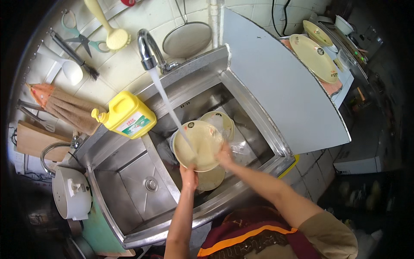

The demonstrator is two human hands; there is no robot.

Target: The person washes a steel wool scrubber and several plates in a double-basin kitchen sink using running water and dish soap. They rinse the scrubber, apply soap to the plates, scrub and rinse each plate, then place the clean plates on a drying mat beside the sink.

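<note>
Both hands grip a round cream-coloured plate (200,139) over the right basin of the stainless steel sink. My left hand (189,177) holds its near rim, and my right hand (225,153) holds its right edge. A stream of water (168,103) from the chrome faucet (148,51) falls onto the plate's face. Behind it, another cream dish (221,121) sits in the basin. Below my hands, a further cream plate (210,179) lies partly covered by the held one. The bottom of the right basin (252,142) is wet and shiny.
A yellow detergent jug (132,113) stands at the sink's back edge. The left basin (129,194) has a drain strainer. On the right rises a grey splash panel (278,87), with an oval plate (313,58) beyond it. A rice cooker (69,194) stands left of the sink.
</note>
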